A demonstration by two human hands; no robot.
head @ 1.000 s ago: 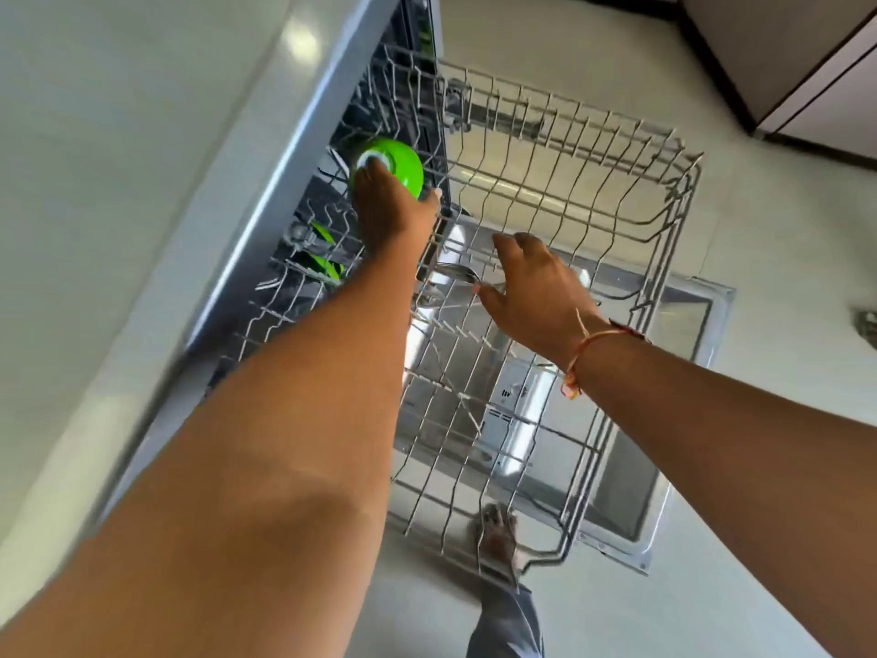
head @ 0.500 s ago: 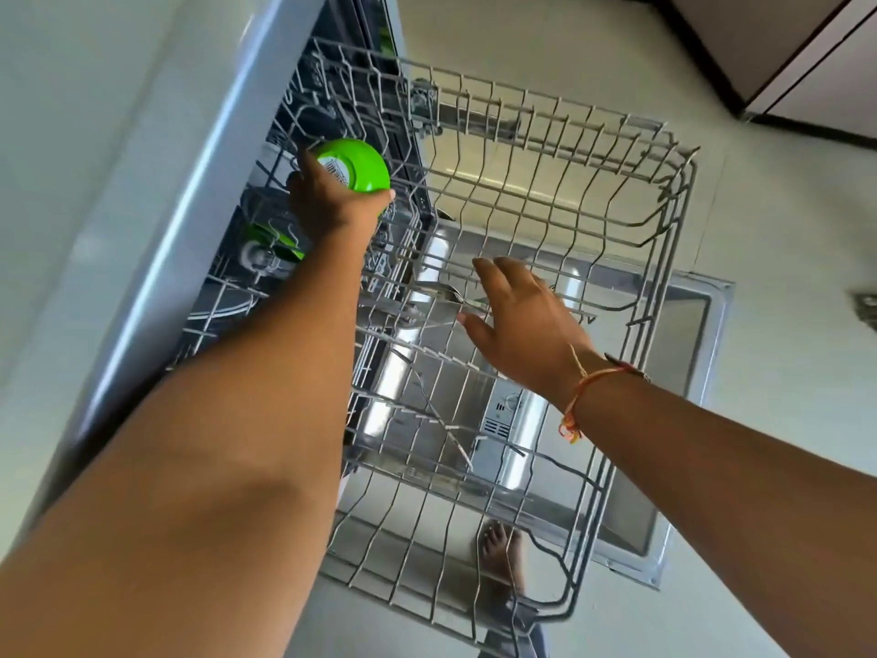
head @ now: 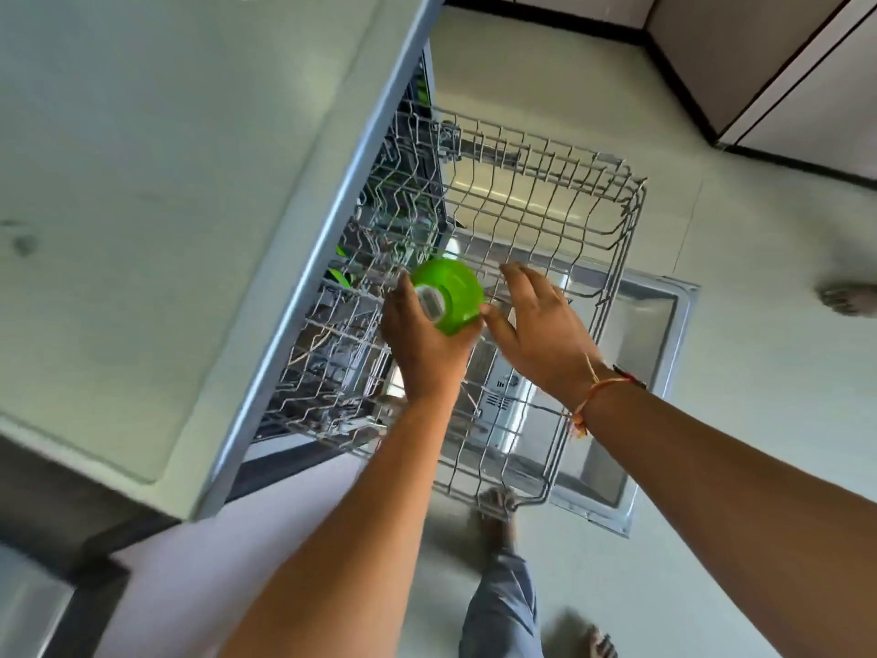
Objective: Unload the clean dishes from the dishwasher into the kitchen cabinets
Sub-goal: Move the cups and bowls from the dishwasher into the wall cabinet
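Pale floor (head: 759,396) underfoot, with grey cabinet fronts (head: 816,78) across the far right corner. Up on the left, a light desk (head: 142,182) with a blue-grey front edge. Below that edge, an open dishwasher (head: 410,192): door (head: 659,353) dropped flat, wire rack (head: 569,197) pulled out above it.

Holding a green bowl (head: 458,289) in the left hand (head: 422,349), fingers and thumb curled round it, base with a pale label turned toward the camera. Bowl lifted just above the rack's near-left part, close to the dishwasher's opening, clear of the wires as far as can be told. Right hand (head: 536,334) just beside the bowl on its right, fingers straight and spread over the rack, gripping nothing; thumb tip at the bowl's edge, contact not certain. Orange thread bracelet (head: 600,391) round the right wrist.

More green pieces (head: 342,274) deeper inside the dishwasher, behind the rack wires, too hidden to name. Under the rack's near corner, a bare foot (head: 496,508) and a grey trouser leg (head: 503,605); a second foot (head: 600,645) at the bottom edge. Blurred dark thing (head: 849,299) on the floor at the far right, not identifiable.
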